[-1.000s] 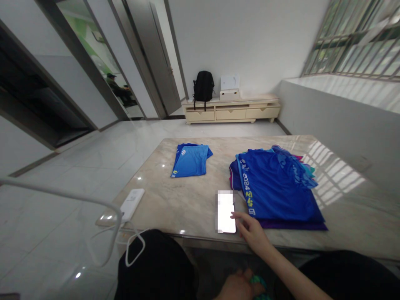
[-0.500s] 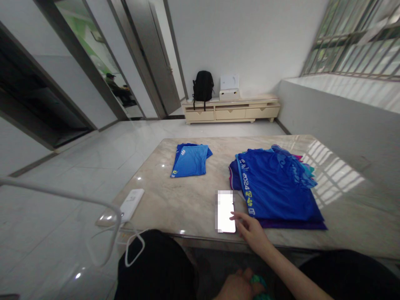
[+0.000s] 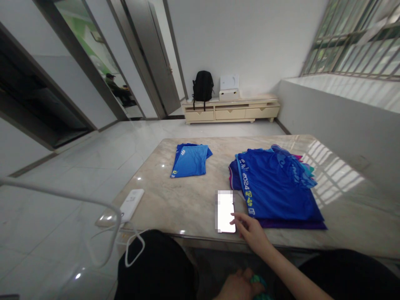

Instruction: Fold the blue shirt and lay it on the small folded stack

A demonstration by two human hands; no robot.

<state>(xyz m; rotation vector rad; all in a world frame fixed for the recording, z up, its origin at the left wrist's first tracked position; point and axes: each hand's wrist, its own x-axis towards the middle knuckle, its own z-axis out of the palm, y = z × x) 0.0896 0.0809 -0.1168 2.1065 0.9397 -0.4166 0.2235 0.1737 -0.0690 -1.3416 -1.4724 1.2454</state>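
A phone (image 3: 225, 211) with a lit screen lies flat near the front edge of the marble table (image 3: 187, 200). My right hand (image 3: 252, 232) rests beside it, index finger touching the screen's right edge. Down at my lap, my left hand (image 3: 238, 286) is closed around a small green thing (image 3: 258, 283) that is mostly hidden. Right of the phone lies a stack of blue shirts (image 3: 275, 185) over purple cloth. A folded light-blue shirt (image 3: 190, 160) lies farther back on the left.
A white power bank (image 3: 132, 203) with a white cable (image 3: 131, 246) sits at the table's left corner. A thin white tube (image 3: 62, 196) arcs in front of me. Across the floor stands a low cabinet (image 3: 231, 111) with a black backpack (image 3: 203, 86) and a white box (image 3: 229, 82).
My right index finger has shifted a little on the phone's right edge. Everything else is as before.
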